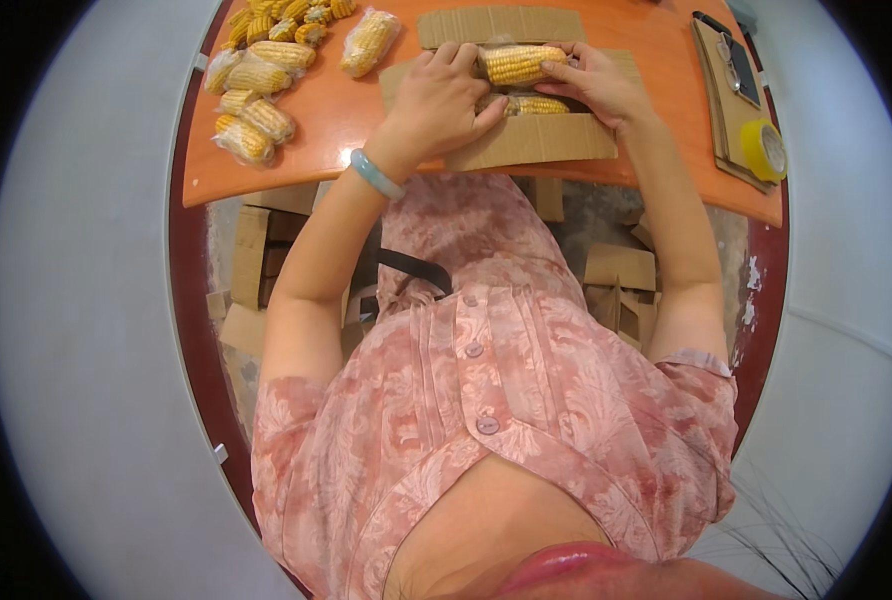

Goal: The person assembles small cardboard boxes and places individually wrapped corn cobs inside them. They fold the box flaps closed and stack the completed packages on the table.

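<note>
Head view: right hand (608, 88) around knobbly, film-wrapped corn cob (516, 67), left hand (432, 100), hold unclear, cardboard box (546, 141) beneath

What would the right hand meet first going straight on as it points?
The right hand would first push the corn cob it holds; beyond, probably the far cardboard flap, though depth is unclear.

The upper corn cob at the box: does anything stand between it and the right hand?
Nothing visible: the right hand holds the upper corn cob by its right end; the left hand is beside its left.
</note>
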Action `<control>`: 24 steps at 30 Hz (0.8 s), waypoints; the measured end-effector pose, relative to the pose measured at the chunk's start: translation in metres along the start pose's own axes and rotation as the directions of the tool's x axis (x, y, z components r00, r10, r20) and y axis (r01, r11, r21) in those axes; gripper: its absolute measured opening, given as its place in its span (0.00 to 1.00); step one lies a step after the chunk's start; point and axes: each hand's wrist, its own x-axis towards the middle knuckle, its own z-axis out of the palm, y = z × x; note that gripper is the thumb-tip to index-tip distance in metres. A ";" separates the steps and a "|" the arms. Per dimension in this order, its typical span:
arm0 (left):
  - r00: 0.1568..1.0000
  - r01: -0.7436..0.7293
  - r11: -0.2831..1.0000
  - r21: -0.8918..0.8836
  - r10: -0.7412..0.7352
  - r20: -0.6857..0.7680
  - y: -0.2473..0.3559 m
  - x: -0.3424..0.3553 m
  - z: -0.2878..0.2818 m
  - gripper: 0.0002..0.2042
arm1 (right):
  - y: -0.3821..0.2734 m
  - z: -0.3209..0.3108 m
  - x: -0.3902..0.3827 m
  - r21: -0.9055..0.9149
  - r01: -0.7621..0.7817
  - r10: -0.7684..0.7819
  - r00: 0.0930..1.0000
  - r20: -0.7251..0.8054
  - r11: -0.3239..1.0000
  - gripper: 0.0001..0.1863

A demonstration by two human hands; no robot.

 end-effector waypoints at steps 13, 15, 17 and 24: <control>0.995 0.050 0.965 -0.256 -0.069 -0.066 -0.006 -0.017 -0.006 0.13 | 0.007 0.024 0.002 -0.960 0.070 -0.287 0.958 -0.011 0.272 0.19; 0.994 -0.030 0.965 -0.259 0.002 -0.108 -0.007 -0.021 -0.009 0.14 | 0.010 0.024 -0.002 -0.957 0.126 -0.423 0.906 0.004 0.261 0.18; 0.991 -0.090 0.965 -0.247 0.063 -0.118 -0.006 -0.022 -0.011 0.14 | 0.013 0.012 0.006 -0.919 0.142 -0.375 0.927 -0.007 0.367 0.18; 0.995 -0.072 0.952 -0.296 0.048 -0.087 -0.007 -0.029 -0.006 0.15 | -0.048 0.020 -0.032 -0.997 0.062 -0.016 0.998 0.062 -0.037 0.21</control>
